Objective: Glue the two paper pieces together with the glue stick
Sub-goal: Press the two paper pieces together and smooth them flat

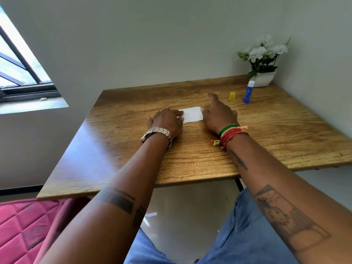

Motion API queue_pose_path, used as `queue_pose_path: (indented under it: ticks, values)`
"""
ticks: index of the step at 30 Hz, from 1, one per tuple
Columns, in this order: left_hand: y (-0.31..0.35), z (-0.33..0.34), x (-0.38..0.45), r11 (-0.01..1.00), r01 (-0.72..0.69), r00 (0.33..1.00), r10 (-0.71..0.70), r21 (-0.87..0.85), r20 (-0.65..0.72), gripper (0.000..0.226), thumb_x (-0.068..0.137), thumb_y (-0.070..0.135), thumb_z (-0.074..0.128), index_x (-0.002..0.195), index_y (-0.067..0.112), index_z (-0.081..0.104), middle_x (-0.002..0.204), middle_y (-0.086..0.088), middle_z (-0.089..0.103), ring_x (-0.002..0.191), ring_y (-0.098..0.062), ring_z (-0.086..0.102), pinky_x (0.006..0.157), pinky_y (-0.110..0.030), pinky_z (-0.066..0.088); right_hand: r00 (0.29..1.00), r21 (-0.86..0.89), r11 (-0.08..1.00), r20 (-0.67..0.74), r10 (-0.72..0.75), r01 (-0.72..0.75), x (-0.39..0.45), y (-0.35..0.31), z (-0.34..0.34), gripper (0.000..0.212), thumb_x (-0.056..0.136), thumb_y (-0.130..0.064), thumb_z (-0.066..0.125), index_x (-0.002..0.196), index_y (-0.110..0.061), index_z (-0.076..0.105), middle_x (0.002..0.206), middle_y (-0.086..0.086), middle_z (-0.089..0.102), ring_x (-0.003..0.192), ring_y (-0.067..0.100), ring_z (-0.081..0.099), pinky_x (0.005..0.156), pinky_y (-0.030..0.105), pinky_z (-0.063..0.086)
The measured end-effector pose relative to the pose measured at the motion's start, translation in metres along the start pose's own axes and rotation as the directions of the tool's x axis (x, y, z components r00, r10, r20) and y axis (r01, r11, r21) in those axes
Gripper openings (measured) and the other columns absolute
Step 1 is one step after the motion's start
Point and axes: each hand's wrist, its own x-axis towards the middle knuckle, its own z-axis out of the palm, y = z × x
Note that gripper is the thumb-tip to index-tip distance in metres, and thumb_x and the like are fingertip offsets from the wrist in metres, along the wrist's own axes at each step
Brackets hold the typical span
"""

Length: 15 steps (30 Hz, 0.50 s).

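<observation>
A small white paper piece (pixel 192 114) lies flat in the middle of the wooden table (pixel 276 130). My left hand (pixel 165 121) rests palm down on its left end, fingers pressing the paper. My right hand (pixel 218 113) touches the paper's right edge with fingertips, the index finger stretched forward. Only one paper surface shows; I cannot tell whether a second piece lies under it. The blue glue stick (pixel 249 91) stands upright and uncapped at the back right, its white tip up. Its yellow cap (pixel 232 96) stands to its left.
A white pot with white flowers (pixel 263 61) sits in the table's back right corner against the wall. A window is at the left. A pink quilted cushion (pixel 24 229) lies low at the left, beside my legs under the table's near edge.
</observation>
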Motion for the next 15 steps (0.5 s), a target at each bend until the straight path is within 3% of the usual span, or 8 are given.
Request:
queue_pose_path:
  ticks: [4,6,8,9,12,15]
  values:
    - [0.010,-0.020,0.017,0.997,0.017,1.000,-0.018,0.080,0.012,0.054,0.086,0.045,0.073,0.135,0.030,0.058,0.141,-0.006,0.058,0.126,-0.034,0.054,0.100,-0.047,0.048,0.937,-0.035,0.947,0.157,-0.311,0.320,-0.007,-0.007,0.004,0.053,0.104,-0.037,0.049,0.155,-0.030,0.040,0.156,0.005,0.051,0.141,0.030,0.048,0.115,0.050,0.039]
    - [0.018,-0.034,0.030,0.990,0.038,0.994,-0.050,0.134,0.092,0.068,0.078,0.045,0.082,0.135,0.017,0.058,0.128,-0.009,0.065,0.114,-0.032,0.062,0.083,-0.037,0.051,0.929,-0.087,0.937,0.195,-0.315,0.337,-0.007,-0.008,0.006,0.052,0.104,-0.040,0.048,0.155,-0.032,0.041,0.155,0.004,0.052,0.140,0.030,0.049,0.115,0.049,0.037]
    - [0.023,-0.042,0.040,0.988,0.061,0.979,-0.086,0.140,0.182,0.064,0.075,0.046,0.084,0.125,0.010,0.065,0.101,-0.006,0.069,0.087,-0.025,0.064,0.066,-0.031,0.045,0.932,-0.086,0.942,0.197,-0.304,0.325,-0.005,-0.007,0.007,0.053,0.104,-0.041,0.047,0.155,-0.033,0.040,0.156,0.004,0.051,0.141,0.030,0.047,0.115,0.049,0.036]
    - [0.022,-0.043,0.047,0.990,0.075,0.974,-0.099,0.118,0.205,0.060,0.076,0.045,0.084,0.120,0.008,0.067,0.098,-0.006,0.069,0.080,-0.023,0.062,0.063,-0.031,0.043,0.932,-0.082,0.942,0.196,-0.304,0.324,-0.005,-0.005,0.006,0.053,0.103,-0.041,0.047,0.155,-0.033,0.040,0.156,0.003,0.051,0.142,0.029,0.047,0.115,0.049,0.036]
    - [0.016,-0.036,0.062,0.991,0.136,0.968,-0.137,0.017,0.210,0.055,0.078,0.039,0.084,0.120,0.007,0.066,0.121,-0.013,0.069,0.099,-0.030,0.062,0.074,-0.037,0.045,0.937,-0.037,0.952,0.189,-0.292,0.304,-0.004,-0.004,0.006,0.054,0.102,-0.042,0.050,0.154,-0.034,0.040,0.156,0.002,0.051,0.141,0.028,0.047,0.116,0.049,0.035]
    - [0.012,-0.032,0.068,0.988,0.147,0.968,-0.133,-0.050,0.211,0.058,0.078,0.037,0.084,0.125,0.007,0.066,0.127,-0.013,0.067,0.111,-0.032,0.063,0.086,-0.040,0.051,0.939,-0.019,0.955,0.187,-0.288,0.297,-0.004,-0.004,0.006,0.054,0.102,-0.042,0.051,0.155,-0.035,0.039,0.156,0.001,0.051,0.141,0.028,0.047,0.115,0.050,0.034]
